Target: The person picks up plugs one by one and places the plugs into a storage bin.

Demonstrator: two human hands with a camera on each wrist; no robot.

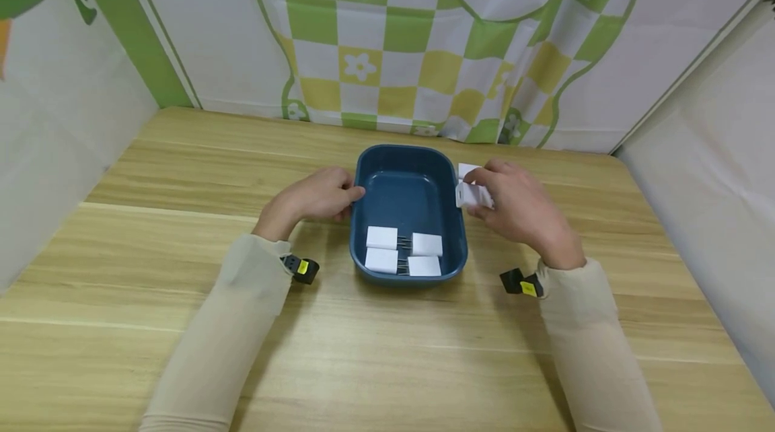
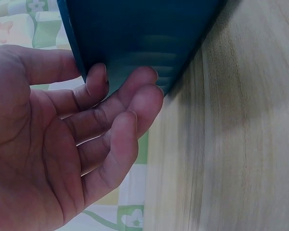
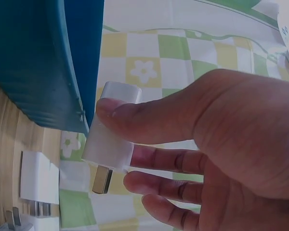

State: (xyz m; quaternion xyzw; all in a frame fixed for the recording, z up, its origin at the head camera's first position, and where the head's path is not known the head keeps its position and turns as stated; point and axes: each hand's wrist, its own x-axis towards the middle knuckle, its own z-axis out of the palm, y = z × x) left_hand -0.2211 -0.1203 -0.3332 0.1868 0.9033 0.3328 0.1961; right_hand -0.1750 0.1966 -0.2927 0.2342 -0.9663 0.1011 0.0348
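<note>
A dark blue rectangular basin stands on the table, with several white charger plugs lying in its near end, their metal prongs facing each other. My left hand pinches the basin's left wall, thumb at the rim and fingers bent against the outside. Just right of the basin, my right hand holds another white charger plug between thumb and fingers, its flat metal prongs pointing down in the right wrist view. More white plugs lie on the table beside the basin, partly hidden behind that hand in the head view.
The wooden table reaches back to a hanging curtain with green and yellow checks. White cloth walls stand on both sides. Each wrist carries a small black camera with a yellow label.
</note>
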